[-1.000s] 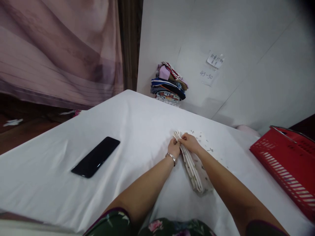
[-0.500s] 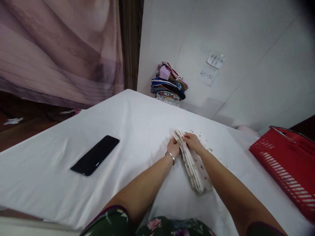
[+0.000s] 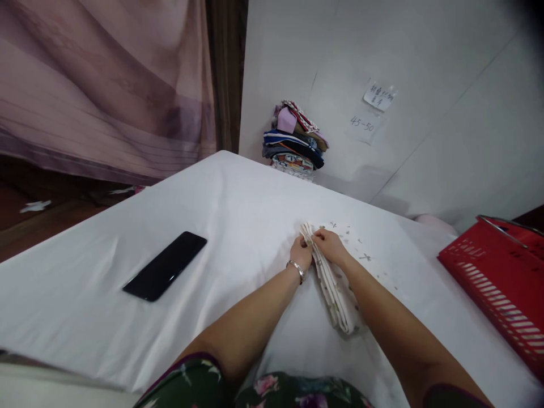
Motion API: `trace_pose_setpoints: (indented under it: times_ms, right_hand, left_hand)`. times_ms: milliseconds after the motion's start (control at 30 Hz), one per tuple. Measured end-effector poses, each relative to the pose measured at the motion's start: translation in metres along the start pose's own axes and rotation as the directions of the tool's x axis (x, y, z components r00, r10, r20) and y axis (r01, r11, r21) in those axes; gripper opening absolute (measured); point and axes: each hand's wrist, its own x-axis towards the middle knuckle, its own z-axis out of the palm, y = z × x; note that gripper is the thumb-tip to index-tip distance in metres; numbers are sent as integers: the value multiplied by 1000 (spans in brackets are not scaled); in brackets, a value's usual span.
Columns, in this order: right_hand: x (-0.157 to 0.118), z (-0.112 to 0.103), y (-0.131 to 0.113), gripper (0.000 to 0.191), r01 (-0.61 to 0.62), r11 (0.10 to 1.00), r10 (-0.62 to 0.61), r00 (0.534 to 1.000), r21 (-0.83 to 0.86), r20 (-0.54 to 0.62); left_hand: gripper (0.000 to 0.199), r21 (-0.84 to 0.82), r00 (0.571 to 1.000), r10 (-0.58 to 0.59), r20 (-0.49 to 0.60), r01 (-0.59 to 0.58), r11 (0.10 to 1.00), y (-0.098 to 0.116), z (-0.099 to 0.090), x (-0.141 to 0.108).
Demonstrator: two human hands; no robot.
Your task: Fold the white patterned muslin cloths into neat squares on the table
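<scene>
A white cloth (image 3: 332,292) with small printed motifs is gathered into a narrow band of layered folds on the white-covered table (image 3: 250,207). Its far end is pinched by my left hand (image 3: 301,253), which wears a silver bracelet at the wrist. Just to the right, my right hand (image 3: 329,245) grips the same folds near the top. Both hands are closed and close together. A flat, unfolded part of the cloth spreads out on the right, partly hidden beneath my right forearm. The folded near end lies between my forearms.
A black smartphone (image 3: 166,266) lies on the left of the table. On the right stands a red plastic basket (image 3: 501,283) with a metal handle. A stack of folded clothes (image 3: 294,139) sits beyond the far edge, by the wall. A pink curtain (image 3: 106,85) hangs at the left.
My hands have shifted slightly along the cloth's far end, and the folds look narrower and more tightly gathered. The view has turned a little.
</scene>
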Motion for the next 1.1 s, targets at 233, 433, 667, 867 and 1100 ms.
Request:
trace_pose_setpoints:
  times_ms: [233,433,667,867,1100]
  right_hand:
    - [-1,-5,-7,13,10,977,3,998,-211,62]
    - [-4,-8,-1,15,-21,997,19,1000,-76,-24]
    - [-8,-3,-12,17,6,960,1,1000,-278,27]
    - [-5,-4,-12,18,-15,937,43,996,-350,74]
    - [-7,-15,1,19,-54,992,51,998,-117,-34]
  left_hand:
    - [45,11,1000,-13,5,13,1000,2,-1,-2]
    - [43,-74,999,-30,17,31,997,3,0,-3]
    - [35,-72,996,-88,2,88,994,11,0,-8]
    - [39,-114,994,-101,36,105,988,12,0,-10]
    - [38,-132,993,-115,26,118,984,11,1,-6]
